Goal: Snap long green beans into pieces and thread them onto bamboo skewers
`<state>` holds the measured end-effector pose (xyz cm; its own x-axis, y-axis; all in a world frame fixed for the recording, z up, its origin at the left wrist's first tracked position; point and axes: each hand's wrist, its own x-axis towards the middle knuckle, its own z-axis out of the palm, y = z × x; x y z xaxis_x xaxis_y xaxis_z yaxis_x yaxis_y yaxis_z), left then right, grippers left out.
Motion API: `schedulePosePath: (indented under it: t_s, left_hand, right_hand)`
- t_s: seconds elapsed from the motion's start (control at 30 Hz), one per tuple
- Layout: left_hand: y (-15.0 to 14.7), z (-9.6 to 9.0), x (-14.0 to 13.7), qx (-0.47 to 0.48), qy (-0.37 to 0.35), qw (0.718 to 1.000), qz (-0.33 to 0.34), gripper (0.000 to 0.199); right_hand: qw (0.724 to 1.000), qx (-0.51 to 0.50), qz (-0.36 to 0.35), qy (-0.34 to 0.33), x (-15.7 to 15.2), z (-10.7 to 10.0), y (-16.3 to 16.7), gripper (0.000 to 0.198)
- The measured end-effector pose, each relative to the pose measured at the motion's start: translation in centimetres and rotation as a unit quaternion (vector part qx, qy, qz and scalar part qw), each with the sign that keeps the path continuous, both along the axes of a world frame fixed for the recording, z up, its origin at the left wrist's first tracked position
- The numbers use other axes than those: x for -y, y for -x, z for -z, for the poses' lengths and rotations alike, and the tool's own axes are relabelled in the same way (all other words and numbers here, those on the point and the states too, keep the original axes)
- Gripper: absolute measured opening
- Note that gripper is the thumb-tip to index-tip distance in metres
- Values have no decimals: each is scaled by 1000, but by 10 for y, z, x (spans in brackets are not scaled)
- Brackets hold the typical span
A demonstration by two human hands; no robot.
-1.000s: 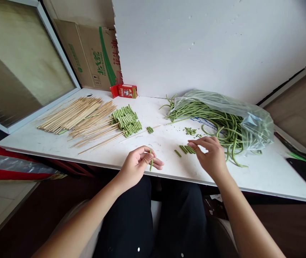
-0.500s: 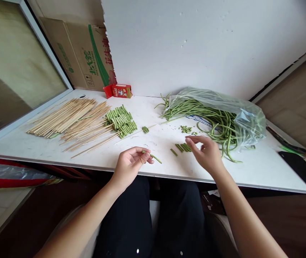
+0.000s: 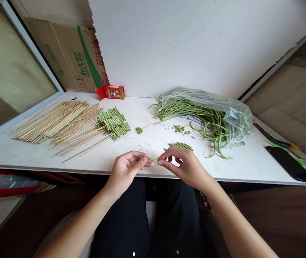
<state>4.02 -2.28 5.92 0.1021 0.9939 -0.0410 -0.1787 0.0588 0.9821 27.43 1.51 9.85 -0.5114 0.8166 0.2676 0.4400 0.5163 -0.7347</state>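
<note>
Between my two hands, just above the table's front edge, is a short length of green bean (image 3: 152,159). My left hand (image 3: 128,167) pinches its left end between thumb and fingers. At its right end, the thumb and index finger of my right hand (image 3: 183,163) close on the tip. Behind my right hand lies a row of cut bean pieces (image 3: 181,145), partly hidden by it. Further back are small bean trimmings (image 3: 179,128). Left of these, a few bean pieces (image 3: 139,130) sit threaded together on a thin skewer.
Skewered bean pieces (image 3: 114,122) are piled left of centre, beside bundles of bamboo skewers (image 3: 53,120). A plastic bag (image 3: 236,118) of long beans (image 3: 193,111) lies at back right. A red box (image 3: 115,92) stands behind; a black phone (image 3: 289,164) rests at right.
My right hand has moved left from the row of cut pieces to the bean in my left hand and now grips its free end. The view has shifted slightly right.
</note>
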Motion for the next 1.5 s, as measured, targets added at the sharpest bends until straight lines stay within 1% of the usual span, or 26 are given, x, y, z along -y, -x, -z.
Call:
schedulePosePath:
  t_s: [0.13, 0.23, 0.3, 0.4, 0.47, 0.57, 0.63, 0.7, 0.77, 0.83, 0.93, 1.03, 1.13, 1.23, 1.3, 1.33, 1.37, 1.43, 1.5]
  left_hand:
    - [0, 0, 0, 6, 6, 1000, 15, 32]
    - [0, -2, 1, -32, -2, 999, 23, 32]
    - [-1, -2, 3, -79, -23, 996, 17, 31]
    - [-2, -2, 5, -144, -69, 987, 4, 28]
    - [-3, -1, 6, -168, -93, 981, 1, 24]
    - [-4, -1, 7, -193, -117, 974, 4, 20]
    - [-5, -1, 7, -229, -151, 962, -8, 17]
    - [-6, -3, 8, -273, -197, 941, -28, 16]
    - [-6, -4, 9, -306, -232, 923, -37, 18]
    - [-7, -5, 10, -322, -247, 913, -33, 22]
    - [-7, -5, 10, -331, -257, 908, -31, 24]
    - [-6, -5, 9, -322, -260, 910, -26, 23]
    - [-3, -5, 9, -290, -240, 926, -8, 24]
    - [1, -6, 7, -239, -188, 953, 16, 25]
    - [3, -6, 5, -208, -147, 967, 26, 25]
    - [3, -6, 4, -198, -131, 971, 27, 26]
    - [4, -5, 3, -191, -120, 974, 26, 26]
    - [4, -3, 2, -180, -107, 978, 23, 28]
    - [4, -2, 0, -158, -93, 983, 23, 30]
  right_hand:
    - [1000, -9, 0, 0, 1, -1, 2, 9]
    - [1000, -17, 14, -14, 4, 1, 6, 8]
    - [999, -11, 15, -34, 6, 2, 10, 7]
    - [998, 4, -8, -62, 10, 4, 16, 7]
    - [997, 4, -22, -72, 13, 6, 21, 10]
    - [997, -8, -18, -75, 16, 11, 27, 18]
    - [997, -14, -6, -76, 18, 15, 30, 26]
    - [996, -22, 1, -84, 19, 19, 33, 31]
    - [995, -34, 0, -95, 20, 22, 34, 34]
    - [994, -56, -9, -97, 20, 23, 35, 36]
    - [993, -90, -14, -74, 19, 23, 35, 36]
    - [993, -113, -16, -13, 18, 23, 34, 29]
    - [986, -142, -43, 71, 16, 23, 31, 20]
    - [975, -170, -66, 124, 11, 22, 27, 22]
    - [977, -167, -44, 128, 4, 23, 21, 24]
    - [980, -156, -16, 119, -2, 24, 16, 24]
    - [984, -140, 21, 105, -8, 25, 10, 24]
    - [987, -97, 120, 54, -24, 28, -7, 26]
    - [977, -48, 209, 6, -43, 32, -29, 27]
